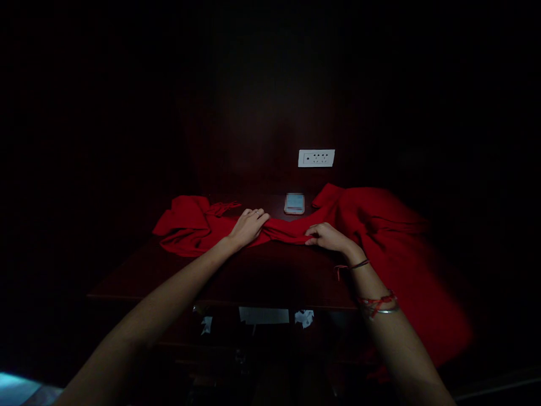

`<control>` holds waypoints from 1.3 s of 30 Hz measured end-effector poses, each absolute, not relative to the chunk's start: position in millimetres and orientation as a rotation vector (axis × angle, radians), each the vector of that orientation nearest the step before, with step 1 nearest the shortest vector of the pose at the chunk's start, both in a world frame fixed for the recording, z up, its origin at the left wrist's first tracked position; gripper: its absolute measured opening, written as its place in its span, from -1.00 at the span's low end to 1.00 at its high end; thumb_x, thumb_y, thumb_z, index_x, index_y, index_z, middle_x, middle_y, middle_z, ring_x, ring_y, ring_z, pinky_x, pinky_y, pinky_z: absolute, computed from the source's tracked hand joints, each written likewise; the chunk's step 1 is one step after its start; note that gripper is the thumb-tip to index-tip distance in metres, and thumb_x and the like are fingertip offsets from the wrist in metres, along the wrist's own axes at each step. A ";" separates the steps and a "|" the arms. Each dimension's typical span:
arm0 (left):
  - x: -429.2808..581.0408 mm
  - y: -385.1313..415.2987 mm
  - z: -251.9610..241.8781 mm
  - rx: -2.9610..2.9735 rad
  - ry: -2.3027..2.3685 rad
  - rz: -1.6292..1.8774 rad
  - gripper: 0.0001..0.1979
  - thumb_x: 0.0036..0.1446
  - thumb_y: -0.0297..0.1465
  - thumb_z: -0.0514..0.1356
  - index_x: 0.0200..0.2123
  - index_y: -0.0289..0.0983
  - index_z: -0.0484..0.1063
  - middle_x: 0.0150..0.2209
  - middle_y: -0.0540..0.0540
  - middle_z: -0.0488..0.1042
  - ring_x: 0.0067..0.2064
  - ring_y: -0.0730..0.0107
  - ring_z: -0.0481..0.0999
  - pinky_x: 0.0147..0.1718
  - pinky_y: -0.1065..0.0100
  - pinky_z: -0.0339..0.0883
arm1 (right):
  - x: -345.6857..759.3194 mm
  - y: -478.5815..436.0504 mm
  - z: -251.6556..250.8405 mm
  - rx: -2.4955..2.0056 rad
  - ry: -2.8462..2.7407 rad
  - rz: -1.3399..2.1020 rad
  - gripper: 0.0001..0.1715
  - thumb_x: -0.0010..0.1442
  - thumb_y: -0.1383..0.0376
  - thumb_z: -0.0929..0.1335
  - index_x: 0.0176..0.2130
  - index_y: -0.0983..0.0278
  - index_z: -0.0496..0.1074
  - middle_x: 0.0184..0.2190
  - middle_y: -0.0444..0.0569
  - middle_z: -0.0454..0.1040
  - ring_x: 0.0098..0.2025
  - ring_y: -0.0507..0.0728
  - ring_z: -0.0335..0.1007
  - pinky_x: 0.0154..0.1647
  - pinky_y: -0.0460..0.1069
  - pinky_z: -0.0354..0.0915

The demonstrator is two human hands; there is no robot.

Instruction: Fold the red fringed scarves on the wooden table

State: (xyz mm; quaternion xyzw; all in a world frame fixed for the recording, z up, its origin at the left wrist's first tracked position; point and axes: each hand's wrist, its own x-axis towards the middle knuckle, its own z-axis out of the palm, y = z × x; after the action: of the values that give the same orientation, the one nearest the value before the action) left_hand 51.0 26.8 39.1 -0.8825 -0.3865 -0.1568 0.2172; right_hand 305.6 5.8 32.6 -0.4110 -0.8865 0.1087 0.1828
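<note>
A long red scarf (194, 225) with fringe at its left end lies across a dark wooden tabletop. Its middle is gathered into a narrow strip, while its wide right part spreads out and hangs over the table's right side. My left hand (249, 225), with a ring on one finger, is closed over the strip left of centre. Further right, my right hand (326, 237) pinches the strip's near edge between thumb and fingers. Bracelets and threads circle my right wrist and forearm. The undersides of both hands are hidden.
A phone (295, 203) with a lit screen rests on the tabletop (270, 282) behind the scarf. Above it, a white socket plate (316, 158) is set in the dark wall. Pale papers (264, 315) show in a shelf space below the table edge. The surroundings are very dark.
</note>
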 end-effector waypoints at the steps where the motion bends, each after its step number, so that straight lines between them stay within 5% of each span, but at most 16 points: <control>1: 56.6 24.1 38.5 -2.463 -1.077 -0.469 -0.81 0.02 -0.52 -0.02 -0.24 -0.30 0.23 -0.24 -0.15 0.31 -0.18 0.26 0.29 -0.21 0.28 0.08 | 305.1 4.4 34.7 -1.146 -2.433 0.286 -0.88 -0.01 0.34 0.29 -0.43 0.33 0.40 -0.51 -0.11 0.40 -0.47 -0.01 0.24 -0.43 -0.14 0.11; 9: 113.2 -1.8 24.5 -2.632 -1.061 -0.743 -0.68 0.01 -0.24 0.07 -0.19 -0.29 0.18 -0.19 -0.14 0.27 -0.19 0.26 0.30 -0.22 0.28 0.15 | 304.2 0.5 42.2 -1.103 -2.186 0.137 -0.81 0.07 0.28 0.23 -0.40 0.33 0.37 -0.45 -0.07 0.43 -0.40 0.03 0.30 -0.37 -0.12 0.14; 13: 122.2 0.3 20.5 -2.475 -1.119 -0.727 -0.86 0.12 -0.36 -0.04 -0.28 -0.28 0.23 -0.26 -0.14 0.31 -0.21 0.28 0.32 -0.24 0.29 0.16 | 304.0 -0.2 43.8 -1.099 -2.177 0.089 -0.80 0.09 0.26 0.22 -0.41 0.31 0.38 -0.45 -0.06 0.43 -0.39 0.04 0.30 -0.35 -0.11 0.15; 26: 115.4 8.1 28.1 -2.567 -1.075 -0.641 -0.79 0.19 -0.40 -0.17 -0.25 -0.29 0.22 -0.40 -0.09 0.42 -0.37 0.35 0.39 -0.32 0.35 0.17 | 295.4 -1.6 40.5 -1.025 -2.201 0.063 -0.84 0.06 0.28 0.26 -0.37 0.31 0.38 -0.42 -0.05 0.40 -0.38 0.02 0.28 -0.35 -0.11 0.15; 32: 107.3 2.3 20.6 -2.448 -0.974 -0.703 -0.76 0.06 -0.32 0.05 -0.22 -0.34 0.22 -0.24 -0.17 0.33 -0.18 0.25 0.30 -0.20 0.28 0.14 | 294.0 0.2 40.2 -1.037 -2.174 0.002 -0.85 0.08 0.32 0.25 -0.45 0.32 0.35 -0.46 -0.05 0.37 -0.39 0.03 0.25 -0.33 -0.11 0.14; 39: 71.5 10.9 7.5 -2.227 -0.972 -0.779 -0.86 0.03 -0.49 0.00 -0.30 -0.32 0.30 -0.09 -0.23 0.24 0.00 0.12 0.15 -0.11 0.15 0.10 | 300.7 5.9 38.8 -1.113 -2.139 -0.027 -0.89 0.08 0.36 0.22 -0.45 0.32 0.30 -0.47 -0.06 0.32 -0.42 0.03 0.21 -0.36 -0.10 0.12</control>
State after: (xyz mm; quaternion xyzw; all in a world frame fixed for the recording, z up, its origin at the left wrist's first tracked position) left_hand 71.5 10.9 7.5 -0.8351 -0.3645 -0.2920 0.2908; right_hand 300.7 5.9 38.8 -0.4313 -0.8285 -0.0106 0.3569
